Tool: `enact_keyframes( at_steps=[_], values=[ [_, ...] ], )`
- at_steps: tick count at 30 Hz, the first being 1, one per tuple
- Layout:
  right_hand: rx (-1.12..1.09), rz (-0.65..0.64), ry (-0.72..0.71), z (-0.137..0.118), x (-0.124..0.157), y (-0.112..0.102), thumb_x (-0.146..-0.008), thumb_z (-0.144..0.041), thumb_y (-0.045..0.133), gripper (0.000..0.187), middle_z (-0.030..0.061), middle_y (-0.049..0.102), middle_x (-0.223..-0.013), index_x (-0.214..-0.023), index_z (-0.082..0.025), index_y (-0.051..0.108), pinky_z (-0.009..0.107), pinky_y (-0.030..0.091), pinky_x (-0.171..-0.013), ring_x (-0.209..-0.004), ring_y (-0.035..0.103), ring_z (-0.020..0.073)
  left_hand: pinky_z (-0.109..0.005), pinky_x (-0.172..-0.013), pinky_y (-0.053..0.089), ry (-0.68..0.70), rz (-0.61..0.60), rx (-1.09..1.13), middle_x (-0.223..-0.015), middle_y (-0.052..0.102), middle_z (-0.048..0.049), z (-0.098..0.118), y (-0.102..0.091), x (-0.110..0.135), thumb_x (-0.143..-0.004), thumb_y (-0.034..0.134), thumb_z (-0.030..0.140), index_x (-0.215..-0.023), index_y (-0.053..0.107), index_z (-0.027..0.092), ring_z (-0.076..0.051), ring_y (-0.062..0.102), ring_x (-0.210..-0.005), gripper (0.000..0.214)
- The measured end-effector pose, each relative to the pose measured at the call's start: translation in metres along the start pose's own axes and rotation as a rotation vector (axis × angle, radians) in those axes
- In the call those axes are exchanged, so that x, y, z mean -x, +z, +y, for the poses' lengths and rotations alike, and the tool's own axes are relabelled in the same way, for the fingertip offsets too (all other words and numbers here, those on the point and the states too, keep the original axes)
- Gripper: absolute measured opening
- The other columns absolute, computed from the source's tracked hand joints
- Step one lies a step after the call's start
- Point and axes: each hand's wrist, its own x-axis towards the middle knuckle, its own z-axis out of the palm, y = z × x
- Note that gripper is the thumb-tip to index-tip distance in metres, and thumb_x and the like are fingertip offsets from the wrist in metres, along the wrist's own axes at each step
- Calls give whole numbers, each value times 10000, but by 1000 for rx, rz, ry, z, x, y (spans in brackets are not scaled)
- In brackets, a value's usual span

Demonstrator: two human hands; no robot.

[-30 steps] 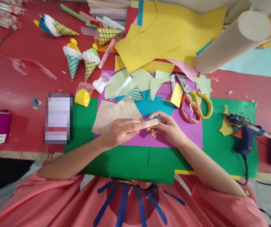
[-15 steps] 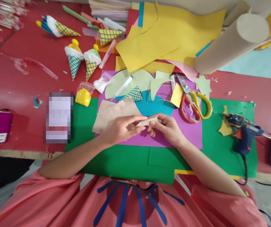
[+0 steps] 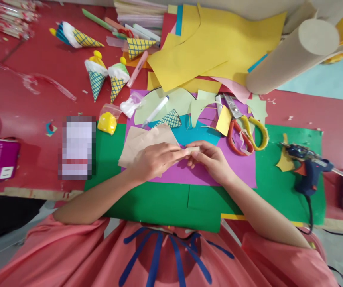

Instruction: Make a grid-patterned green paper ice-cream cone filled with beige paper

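A small beige strip (image 3: 193,150), folded or rolled, is held between my two hands over a purple sheet (image 3: 237,171). My left hand (image 3: 159,159) pinches its left end, fingers pressed together and covering much of it. On the other end, the thumb and fingers of my right hand (image 3: 211,161) are closed. Whether the strip is cloth or paper, I cannot tell. Beneath and beside my left hand lies a beige piece with zigzag edges (image 3: 138,143). Just beyond it rest a checked cone piece (image 3: 171,118) and a white pen (image 3: 156,111).
Scissors (image 3: 240,129) with red and yellow handles lie right of my hands. A blue glue gun (image 3: 307,171) sits farther right on a green sheet (image 3: 159,203). Small decorated cones (image 3: 96,77), a bag of yellow material (image 3: 108,121) and a thick beige roll (image 3: 291,56) stand around.
My left thumb and fingers have closed over the left end of the strip, where they were apart around it. My right hand keeps its hold. The camera view has shifted slightly.
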Motion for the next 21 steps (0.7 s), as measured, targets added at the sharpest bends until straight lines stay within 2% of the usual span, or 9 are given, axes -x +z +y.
enact_keyframes(
  at_steps=[2, 4, 7, 9, 13, 17, 21],
  values=[
    [17, 28, -43, 1, -1, -3, -843, -305, 686, 211, -2, 713, -714, -1005, -176, 647, 247, 548, -618, -623, 674, 108, -262, -930, 535, -42, -1, 26, -1120, 667, -24, -1, -1, -4, -895, 574, 135, -1281, 538, 282, -125, 638, -1040, 414],
    [56, 75, -89, 1, -2, -8, -850, -285, 677, 183, -9, 709, -709, -1002, -187, 652, 255, 548, -634, -626, 660, 104, -318, -988, 509, -133, -4, 26, -1160, 645, -50, -5, -4, -12, -884, 600, 205, -1328, 484, 248, -164, 604, -1102, 460],
    [129, 151, -132, 1, -5, -15, -871, -273, 647, 196, -8, 718, -736, -1054, -205, 659, 274, 554, -686, -652, 659, 105, -410, -1040, 461, -311, 15, -138, -1283, 572, -111, -20, -12, -26, -867, 630, 308, -1364, 427, 196, -244, 536, -1203, 548],
    [156, 192, -149, -1, -6, -19, -879, -280, 633, 222, -6, 723, -771, -1090, -218, 657, 281, 558, -713, -677, 669, 108, -456, -1050, 435, -386, -30, -248, -1327, 527, -154, -32, -15, -35, -844, 654, 335, -1374, 404, 149, -297, 497, -1239, 615],
    [199, 253, -186, -4, -7, -22, -873, -309, 631, 246, 10, 731, -864, -1102, -220, 653, 291, 568, -717, -691, 670, 115, -508, -993, 442, -418, -163, -357, -1262, 549, -163, -55, -10, -46, -758, 735, 404, -1277, 475, 146, -344, 512, -1174, 635],
    [228, 291, -244, -4, -7, -22, -883, -345, 610, 262, 26, 733, -927, -1115, -224, 631, 294, 565, -690, -668, 653, 117, -484, -914, 483, -434, -137, -399, -1079, 591, -120, -67, -1, -54, -698, 774, 312, -1041, 565, 167, -337, 542, -1083, 428],
    [243, 355, -328, -5, -5, -20, -897, -367, 588, 246, 33, 715, -980, -1112, -249, 600, 297, 553, -680, -678, 642, 121, -450, -916, 495, -365, -113, -286, -1089, 593, -88, -62, -11, -62, -758, 676, 218, -1042, 529, 184, -284, 561, -1074, 322]
  ],
)
